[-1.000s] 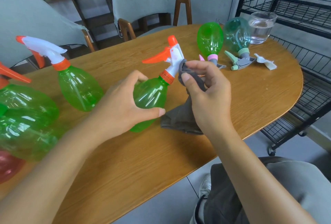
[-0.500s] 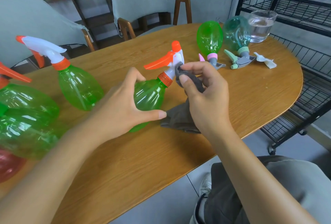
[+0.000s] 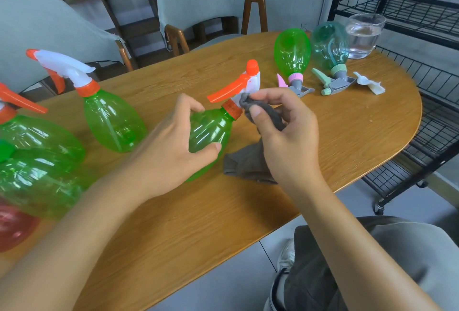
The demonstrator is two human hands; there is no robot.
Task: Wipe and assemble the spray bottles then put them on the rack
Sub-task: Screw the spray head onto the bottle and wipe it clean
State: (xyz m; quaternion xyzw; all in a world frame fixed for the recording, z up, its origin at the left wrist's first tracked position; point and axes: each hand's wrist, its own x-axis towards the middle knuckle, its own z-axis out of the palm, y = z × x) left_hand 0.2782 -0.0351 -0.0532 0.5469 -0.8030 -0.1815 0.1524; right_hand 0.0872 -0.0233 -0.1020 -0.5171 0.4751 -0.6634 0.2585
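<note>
While the left hand (image 3: 171,146) grips the clear green plastic spray bottle (image 3: 211,134) on the oval wooden table (image 3: 347,141), the right hand (image 3: 285,132) pinches a grey cloth (image 3: 258,112) against its nozzle; the black wire rack (image 3: 409,12) looks bare, perhaps.

Hiding much of the green spray bottle (image 3: 211,132) behind the left hand (image 3: 171,146), so its base is not showing. Covering the neck of the white spray head (image 3: 250,82) with the grey cloth (image 3: 250,164), pinched in the right hand (image 3: 290,136). Being cut off by the left edge: two green bottles (image 3: 37,159) and a red bottle (image 3: 12,226). Being cut off at top and right: the black wire rack (image 3: 409,7).
</note>
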